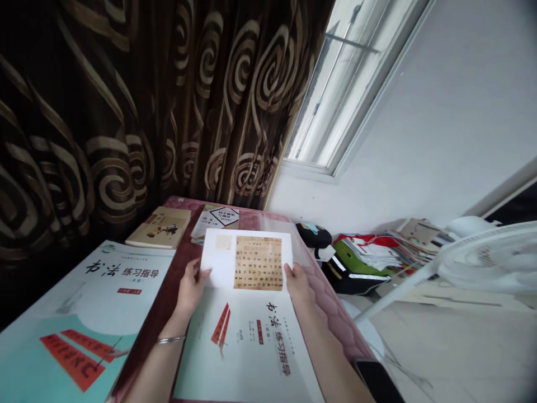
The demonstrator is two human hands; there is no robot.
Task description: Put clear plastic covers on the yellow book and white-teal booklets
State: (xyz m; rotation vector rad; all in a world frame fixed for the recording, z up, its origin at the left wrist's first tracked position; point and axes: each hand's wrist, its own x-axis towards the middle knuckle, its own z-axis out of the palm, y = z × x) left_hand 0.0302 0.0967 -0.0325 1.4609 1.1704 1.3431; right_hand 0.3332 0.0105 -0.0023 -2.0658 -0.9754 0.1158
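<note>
Between my two hands is a white sheet (218, 270) printed with a tan panel of handwritten characters. It may be a loose card or a booklet cover; I cannot tell. My left hand (192, 288) pinches its left edge, and a silver bangle circles that wrist. The right edge is gripped by my right hand (298, 284), thumb on top. Below the sheet lies a pale green calligraphy workbook (243, 364), turned sideways, partly covered by my forearms. A larger copy of a similar workbook (96, 302) lies to the left.
Behind are a tan booklet (161, 226) and a white book (207, 219) on the pink quilted surface (331, 313). A black phone-like object (377, 380) is at the lower right. A white fan (482, 263), bags and papers stand right; a patterned curtain (218, 101) hangs behind.
</note>
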